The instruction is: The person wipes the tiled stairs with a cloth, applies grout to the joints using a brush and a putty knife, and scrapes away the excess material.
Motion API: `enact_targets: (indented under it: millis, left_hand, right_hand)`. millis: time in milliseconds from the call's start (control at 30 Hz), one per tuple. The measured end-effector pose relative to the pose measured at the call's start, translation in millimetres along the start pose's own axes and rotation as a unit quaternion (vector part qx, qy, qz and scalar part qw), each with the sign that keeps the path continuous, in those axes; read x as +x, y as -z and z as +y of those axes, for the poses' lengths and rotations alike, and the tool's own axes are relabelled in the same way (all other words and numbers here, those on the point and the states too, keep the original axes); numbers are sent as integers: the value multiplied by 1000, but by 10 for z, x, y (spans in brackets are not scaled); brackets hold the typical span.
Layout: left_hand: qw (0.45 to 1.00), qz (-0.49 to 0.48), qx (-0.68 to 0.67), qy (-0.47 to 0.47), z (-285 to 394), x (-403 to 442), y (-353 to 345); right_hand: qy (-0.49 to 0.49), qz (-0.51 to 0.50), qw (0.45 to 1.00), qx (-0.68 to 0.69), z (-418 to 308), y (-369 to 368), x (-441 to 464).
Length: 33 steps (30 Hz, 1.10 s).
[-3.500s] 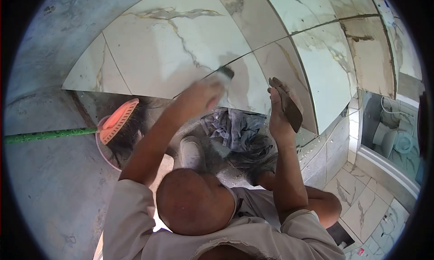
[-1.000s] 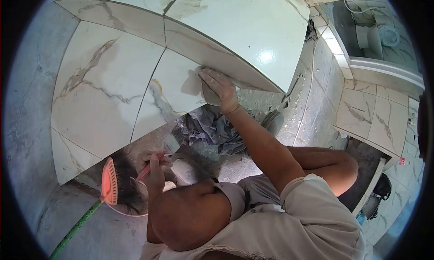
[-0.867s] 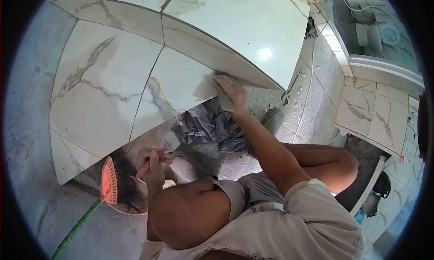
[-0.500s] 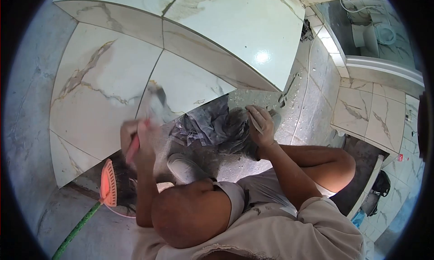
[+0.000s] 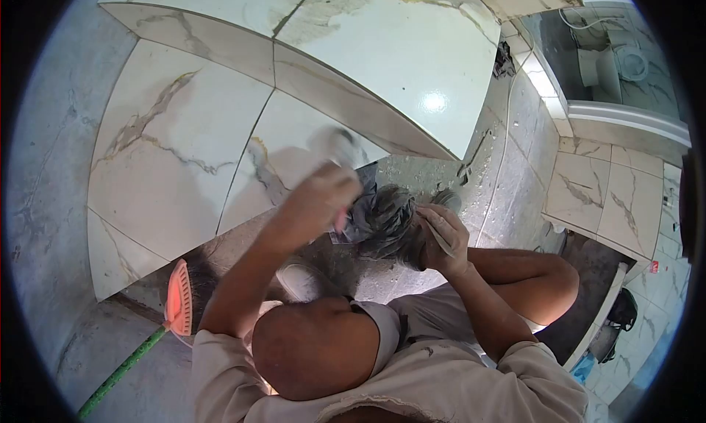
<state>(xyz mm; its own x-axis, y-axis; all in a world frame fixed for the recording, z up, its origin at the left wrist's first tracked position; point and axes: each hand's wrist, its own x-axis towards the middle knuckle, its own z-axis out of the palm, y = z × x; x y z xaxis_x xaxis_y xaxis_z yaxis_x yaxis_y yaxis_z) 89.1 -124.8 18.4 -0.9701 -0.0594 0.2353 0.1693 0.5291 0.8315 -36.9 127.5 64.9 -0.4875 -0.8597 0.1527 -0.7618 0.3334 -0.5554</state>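
Observation:
My left hand (image 5: 327, 195) is closed round a red-handled tool (image 5: 340, 219). Its greyish head, smeared by motion, is over the marbled lower step tile (image 5: 254, 132) near its right end, so I cannot make out its kind or whether it touches. My right hand (image 5: 445, 235) is held near my right knee, fingers bent round a thin, pale, flat piece (image 5: 440, 237) whose kind is unclear. Between the hands a dark crumpled cloth or bag (image 5: 382, 217) lies on the floor, partly hidden by my left hand.
An orange broom (image 5: 180, 298) with a green handle leans at the left. The upper tiled step (image 5: 397, 48) juts out ahead. A pale hose (image 5: 506, 143) crosses the wet, gritty floor. A tiled block (image 5: 588, 187) stands right; a toilet (image 5: 631, 62) shows beyond the doorway.
My left hand has swung right with the red-handled tool, from the middle of the lower tiles to their right end. My right hand has shifted slightly down and right in view.

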Motion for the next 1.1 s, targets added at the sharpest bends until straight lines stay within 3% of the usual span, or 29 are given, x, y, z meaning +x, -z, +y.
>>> enact_targets:
  millis: [33,167,233,367,433,467,500,567,600,667,700,800,867,967,1033,1100]
  left_hand:
    - [998,47,27,39,-49,-5,67]
    - [997,70,-37,13,-338,183,-191]
    - [990,36,-120,-63,-274,309,-466]
    - [989,9,-135,-60,-122,214,-495]
    - [981,134,-136,-45,-173,55,-195]
    - [978,202,-53,26,-160,39,-83]
    - [976,208,-47,33,-242,36,-41]
    - [996,66,-60,11,-445,34,-69]
    - [990,115,-13,-76,-447,111,-338]
    - [985,-14,-158,-62,-324,167,-470]
    - [987,-5,-150,-54,-255,147,-466]
    - [979,100,-162,-73,-347,86,-254]
    - [964,246,-101,-22,-669,-23,-71]
    - [949,297,-70,74,-853,-232,407]
    - [953,273,-3,130,-633,-523,605]
    - [916,366,-19,165,-344,-922,651]
  right_hand:
    - [-8,-2,1000,6,-15,14,12]
    - [-5,-9,1000,30,-47,-27,49]
    - [6,-4,1000,28,-89,-19,80]
    - [39,45,998,30,-135,44,99]
    - [16,31,999,28,-173,82,100]
    - [-8,14,999,30,-194,82,103]
    - [0,8,999,36,-203,51,119]
    - [4,-2,999,47,-224,-10,150]
    - [12,-6,999,52,-240,-17,152]
    - [23,-20,999,44,-250,-50,193]
    - [34,-25,998,51,-271,-46,189]
    - [51,3,997,59,-279,-7,236]
    - [39,-1,996,80,-247,-67,188]
    - [37,-8,993,108,-221,-162,188]
    - [47,-19,992,116,-243,-154,225]
    - [28,-26,995,91,-318,-102,265]
